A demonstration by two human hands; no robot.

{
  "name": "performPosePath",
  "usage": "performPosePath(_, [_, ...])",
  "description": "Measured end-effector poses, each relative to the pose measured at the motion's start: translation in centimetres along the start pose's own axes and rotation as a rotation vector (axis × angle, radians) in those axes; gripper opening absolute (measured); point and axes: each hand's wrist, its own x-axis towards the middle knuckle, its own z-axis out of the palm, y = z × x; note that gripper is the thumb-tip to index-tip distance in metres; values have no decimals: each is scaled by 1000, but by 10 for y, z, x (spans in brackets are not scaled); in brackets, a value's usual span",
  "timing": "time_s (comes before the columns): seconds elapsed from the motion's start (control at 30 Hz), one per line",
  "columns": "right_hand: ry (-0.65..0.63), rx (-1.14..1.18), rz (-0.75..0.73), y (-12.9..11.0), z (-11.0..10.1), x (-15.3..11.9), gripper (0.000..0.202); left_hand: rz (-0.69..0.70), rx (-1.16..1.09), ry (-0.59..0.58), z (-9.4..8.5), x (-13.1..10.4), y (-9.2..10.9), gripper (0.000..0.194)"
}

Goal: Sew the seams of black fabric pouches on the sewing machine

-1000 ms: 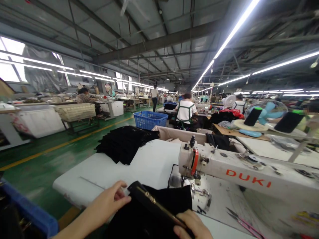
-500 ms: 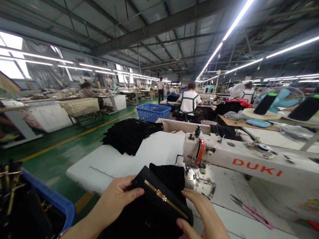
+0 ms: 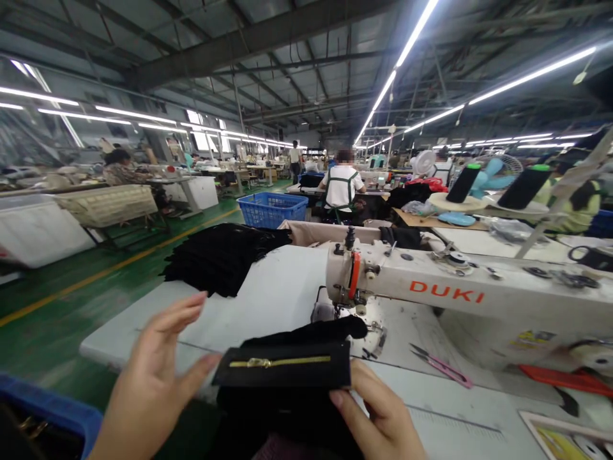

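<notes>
A black zippered bag piece (image 3: 292, 375) with a gold zipper (image 3: 282, 361) lies level in front of me, black cloth hanging below it and showing behind its top edge. My right hand (image 3: 378, 409) pinches its right end between thumb and fingers. My left hand (image 3: 156, 377) is open at the other end, fingers raised and spread, with the thumb tip close to the left corner; whether it touches cannot be told. Just beyond the piece is the sewing machine (image 3: 407, 275), its needle area partly hidden by the black cloth.
A stack of black cloth pieces (image 3: 215, 255) lies on the white table (image 3: 282, 281). Pink-handled thread snips (image 3: 445, 370) rest right of the needle. A blue crate (image 3: 57, 402) stands at lower left, another blue basket (image 3: 272, 207) beyond the table. A co-worker (image 3: 342, 185) sits ahead.
The bag piece has turned from slanted to level, its zipper pull now at the left. My left hand has let go and spread its fingers. My right hand has closed on the right end.
</notes>
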Motion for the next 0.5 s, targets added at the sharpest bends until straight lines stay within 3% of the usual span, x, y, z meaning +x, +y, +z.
performPosePath(0.03, [-76,-41,-75,-8,-3,5,21,57,77,-174,5,-1,8,69])
performPosePath(0.1, [-172,-137,-206,-20,-6,11,21,45,203,-591,19,-2,27,86])
performPosePath(0.17, [-178,-248,-287,-27,-7,13,17,-42,213,-840,37,-2,45,66])
performPosePath(0.23, [-151,-351,-290,-31,-10,11,12,-186,115,-903,50,0,58,34])
performPosePath(0.33, [-115,-433,-208,-34,-21,6,6,-362,-89,-891,57,3,66,28])
performPosePath(0.5, [-50,-500,-220,-38,-31,5,7,-208,-102,-929,53,0,62,20])
